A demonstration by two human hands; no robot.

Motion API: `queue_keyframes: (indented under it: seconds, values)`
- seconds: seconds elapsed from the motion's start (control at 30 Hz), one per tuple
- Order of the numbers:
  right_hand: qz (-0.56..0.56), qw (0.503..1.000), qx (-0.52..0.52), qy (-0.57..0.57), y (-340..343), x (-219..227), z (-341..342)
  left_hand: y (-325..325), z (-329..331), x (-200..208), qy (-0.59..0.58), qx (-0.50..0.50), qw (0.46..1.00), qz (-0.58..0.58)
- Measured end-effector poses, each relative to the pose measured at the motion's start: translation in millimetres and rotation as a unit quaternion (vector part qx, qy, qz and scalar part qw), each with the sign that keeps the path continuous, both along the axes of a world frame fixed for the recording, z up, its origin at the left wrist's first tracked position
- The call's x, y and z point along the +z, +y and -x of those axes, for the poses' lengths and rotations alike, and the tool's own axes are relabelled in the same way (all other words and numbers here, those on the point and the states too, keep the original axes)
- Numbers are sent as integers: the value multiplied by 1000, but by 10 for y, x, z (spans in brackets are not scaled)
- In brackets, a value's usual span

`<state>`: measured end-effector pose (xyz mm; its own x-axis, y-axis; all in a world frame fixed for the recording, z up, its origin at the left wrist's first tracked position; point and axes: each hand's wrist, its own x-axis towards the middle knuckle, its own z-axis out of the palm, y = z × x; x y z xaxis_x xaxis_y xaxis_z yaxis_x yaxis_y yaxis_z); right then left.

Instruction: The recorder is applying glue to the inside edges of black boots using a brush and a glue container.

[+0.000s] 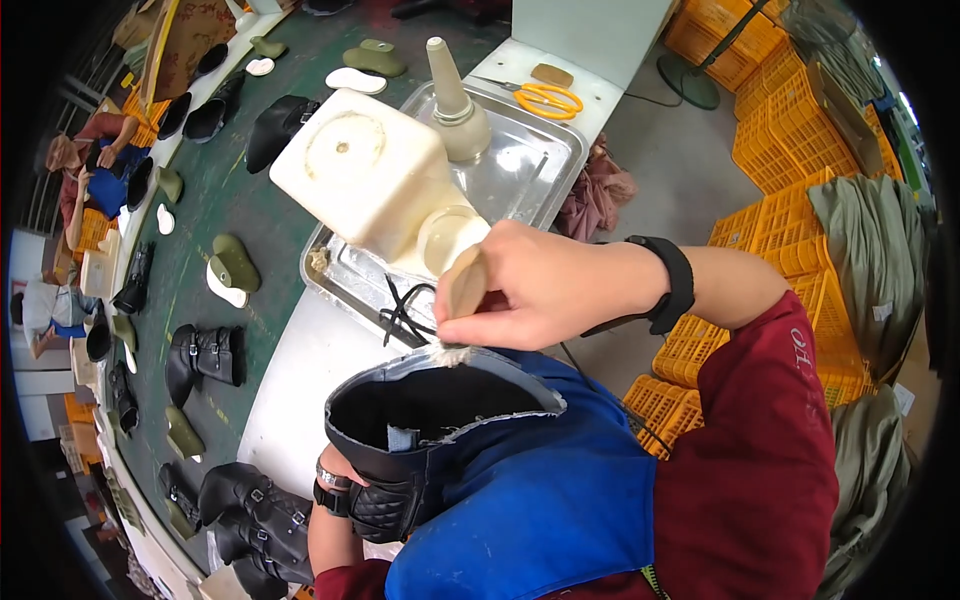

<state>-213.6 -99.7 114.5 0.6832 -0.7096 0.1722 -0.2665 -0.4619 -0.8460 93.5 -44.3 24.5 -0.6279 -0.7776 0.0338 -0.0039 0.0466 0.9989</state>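
Note:
My right hand (520, 285) pinches a flat wooden-handled brush (467, 287). Its pale bristles touch the grey upper edge of a black boot upper (385, 468), which lies tilted against my blue apron with its opening facing up. Around the lower left side of the upper my left hand (340, 467) is wrapped, its fingers partly hidden behind the leather. Just beyond the brush, a white plastic jug (330, 170) lies on its side in a metal tray (545, 170), its round mouth toward my right hand. A beige cone-topped bottle (462, 125) stands behind it.
Orange-handled scissors (545, 98) lie beyond the tray. On the green conveyor (290, 330) at left are black boots (203, 358), olive shoe lasts (236, 262) and white insoles (355, 80). Orange crates (790, 240) are stacked at right. Other people (95, 160) sit at far left.

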Motion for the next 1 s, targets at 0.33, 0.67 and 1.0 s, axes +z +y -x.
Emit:
queue_keyframes:
  seconds: [0.33,0.67,1.0]
  values:
    - [-243,949,-166,-115,120,6,216,119,-157,228,-36,115,984,130]
    - [-213,903,-258,-270,156,21,-3,107,-497,353,-311,359,767,430]
    - [-77,964,-99,-233,422,-314,-799,101,-250,273,-369,368,636,570]
